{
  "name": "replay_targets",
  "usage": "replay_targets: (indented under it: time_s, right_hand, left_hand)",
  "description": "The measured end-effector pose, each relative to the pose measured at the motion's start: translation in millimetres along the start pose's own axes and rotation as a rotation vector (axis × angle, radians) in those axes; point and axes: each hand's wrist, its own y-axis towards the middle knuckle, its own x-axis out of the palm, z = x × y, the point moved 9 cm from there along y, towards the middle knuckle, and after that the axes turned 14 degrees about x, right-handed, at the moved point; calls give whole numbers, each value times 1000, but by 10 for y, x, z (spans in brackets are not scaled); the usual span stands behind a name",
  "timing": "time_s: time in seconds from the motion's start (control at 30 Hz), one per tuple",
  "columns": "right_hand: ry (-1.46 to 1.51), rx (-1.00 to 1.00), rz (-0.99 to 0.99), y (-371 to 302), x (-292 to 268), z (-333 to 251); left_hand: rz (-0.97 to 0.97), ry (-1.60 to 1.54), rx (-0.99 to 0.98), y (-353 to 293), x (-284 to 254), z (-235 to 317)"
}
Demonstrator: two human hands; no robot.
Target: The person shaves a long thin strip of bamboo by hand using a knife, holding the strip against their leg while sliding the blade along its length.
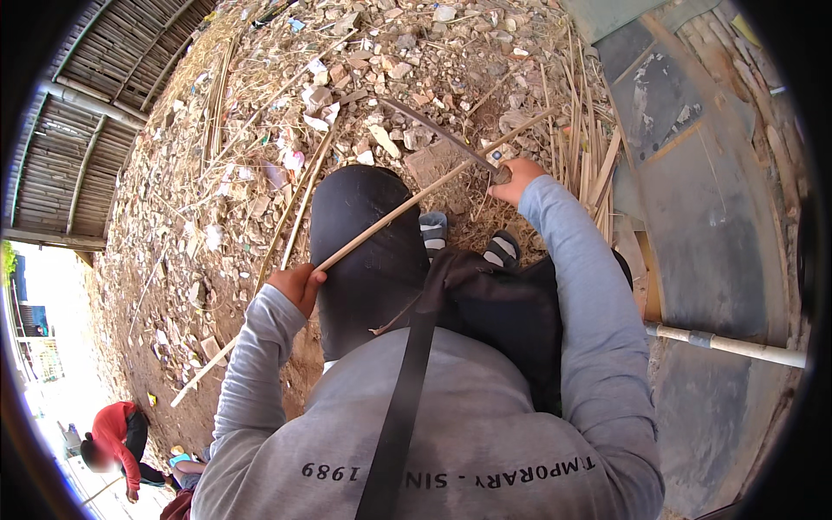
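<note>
A long, thin bamboo strip (pixel 390 215) runs slantwise across my raised dark-trousered knee (pixel 360 195), from the lower left up to the upper right. My left hand (pixel 297 284) is closed around it beside the thigh, and its tail sticks out behind that hand toward the ground. In my right hand (pixel 518 180) is the handle of a long-bladed knife (pixel 440 130). Its blade points to the upper left and crosses the strip close to the handle; whether the edge touches the strip I cannot tell.
Rubble and broken stones (pixel 407 52) cover the ground. Split bamboo strips (pixel 585 121) lie in a bundle at the right, beside dark panels (pixel 702 225). A pale pole (pixel 728 343) juts in there. At the lower left, a person in red (pixel 113 438) bends over.
</note>
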Motion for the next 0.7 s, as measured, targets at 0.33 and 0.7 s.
replay_targets:
  time_s: [0.33, 0.7]
  right_hand:
    - [42, 151, 11, 107, -89, 223]
    - [34, 74, -3, 110, -28, 199]
  left_hand:
    - [24, 23, -5, -11, -43, 48]
    - [51, -37, 13, 35, 9, 51]
